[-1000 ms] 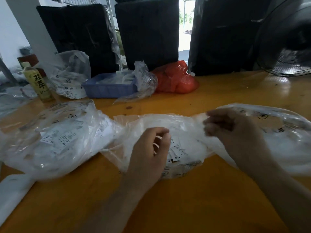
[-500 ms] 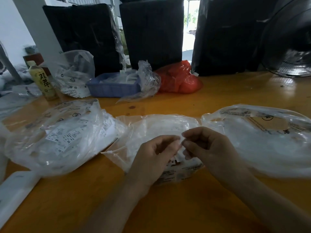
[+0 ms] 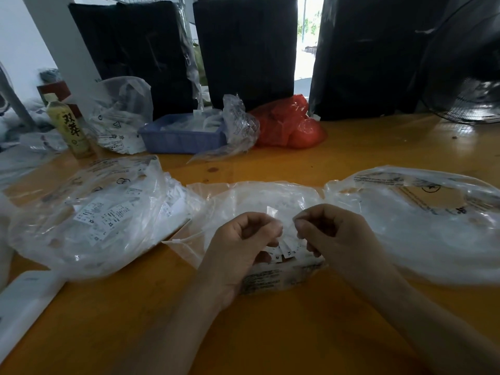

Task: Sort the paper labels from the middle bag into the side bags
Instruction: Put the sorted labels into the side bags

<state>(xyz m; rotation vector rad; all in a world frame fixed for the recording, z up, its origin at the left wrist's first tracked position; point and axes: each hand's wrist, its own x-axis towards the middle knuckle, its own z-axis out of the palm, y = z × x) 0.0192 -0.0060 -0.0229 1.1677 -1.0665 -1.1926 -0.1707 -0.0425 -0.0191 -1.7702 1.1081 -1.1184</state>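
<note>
Orange wooden desk [image 3: 270,334] with a glossy top. At its far edge, left to right: a yellow drink bottle [image 3: 71,128] with dark characters on its label, standing upright; a crumpled clear printed bag [image 3: 121,117] just beside it; a blue plastic basket [image 3: 181,136] holding white items, with clear film [image 3: 238,125] draped at its right end; a red plastic bag [image 3: 289,125]. Behind these stand dark wrapped bundles [image 3: 243,50]. A black fan [image 3: 470,77] occupies the far right corner. A white flat object [image 3: 24,307] lies at the near left.

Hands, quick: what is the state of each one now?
Left hand: closed, pinching a small clear label packet.
Right hand: closed, pinching the same packet.
</note>
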